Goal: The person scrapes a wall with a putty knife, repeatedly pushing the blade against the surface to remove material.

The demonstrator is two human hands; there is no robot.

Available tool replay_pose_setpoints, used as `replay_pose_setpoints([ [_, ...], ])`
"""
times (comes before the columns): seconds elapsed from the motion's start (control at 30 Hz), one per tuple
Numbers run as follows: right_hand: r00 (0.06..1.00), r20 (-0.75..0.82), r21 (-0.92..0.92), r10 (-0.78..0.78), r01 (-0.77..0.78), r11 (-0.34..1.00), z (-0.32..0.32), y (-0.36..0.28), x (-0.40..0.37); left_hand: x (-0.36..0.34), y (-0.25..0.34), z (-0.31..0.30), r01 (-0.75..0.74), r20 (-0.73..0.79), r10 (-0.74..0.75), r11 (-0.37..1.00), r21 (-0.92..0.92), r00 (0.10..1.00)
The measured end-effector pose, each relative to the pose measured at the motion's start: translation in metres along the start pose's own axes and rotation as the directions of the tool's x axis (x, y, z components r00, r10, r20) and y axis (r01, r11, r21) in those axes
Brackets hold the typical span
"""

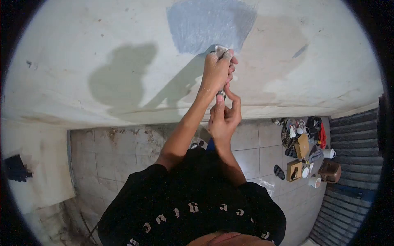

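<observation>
My left hand (216, 71) is raised against a pale wall (102, 49), shut around a thin painting tool (221, 95) whose tip touches the lower edge of a blue-grey painted patch (209, 24). Just below, my right hand (223, 117) pinches the tool's lower end between thumb and fingers. Most of the tool is hidden inside the two hands, so I cannot tell its exact kind. Paint specks dot my left hand. My arms' shadow falls on the wall to the left.
Below is a stained tiled floor (119, 156). At the right lies a heap of clutter (305, 151): boxes, white cups, a sandal (279, 171), cables. A ribbed metal shutter (353, 172) runs along the right edge. A dark object (16, 168) sits at the left.
</observation>
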State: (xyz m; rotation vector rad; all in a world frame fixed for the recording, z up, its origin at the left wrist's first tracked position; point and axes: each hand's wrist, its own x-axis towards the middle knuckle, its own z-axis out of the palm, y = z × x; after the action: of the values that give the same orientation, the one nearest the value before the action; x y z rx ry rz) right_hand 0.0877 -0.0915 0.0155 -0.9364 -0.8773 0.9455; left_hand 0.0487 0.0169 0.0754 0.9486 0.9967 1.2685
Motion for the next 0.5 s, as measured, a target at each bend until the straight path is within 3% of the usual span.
replay_pose_setpoints([
  [0.1, 0.999, 0.038, -0.088, 0.027, -0.024, 0.996, -0.002, 0.008, 0.000, 0.004, -0.010, -0.011, -0.044, 0.090, 0.046, 0.999, -0.030, 0.995],
  [0.3, 0.999, 0.036, -0.123, 0.004, 0.000, 0.992, -0.005, 0.014, 0.000, 0.003, -0.011, -0.010, -0.043, 0.079, 0.044, 0.999, -0.022, 0.996],
  [0.4, 1.000, 0.024, -0.120, -0.011, 0.014, 0.993, 0.002, 0.002, 0.007, 0.007, -0.004, -0.006, -0.078, 0.126, 0.091, 0.991, -0.108, 0.988],
  [0.5, 1.000, -0.003, -0.127, 0.016, -0.016, 0.992, 0.001, -0.004, 0.005, 0.006, 0.003, 0.002, -0.070, 0.089, 0.075, 0.996, -0.052, 0.993],
])
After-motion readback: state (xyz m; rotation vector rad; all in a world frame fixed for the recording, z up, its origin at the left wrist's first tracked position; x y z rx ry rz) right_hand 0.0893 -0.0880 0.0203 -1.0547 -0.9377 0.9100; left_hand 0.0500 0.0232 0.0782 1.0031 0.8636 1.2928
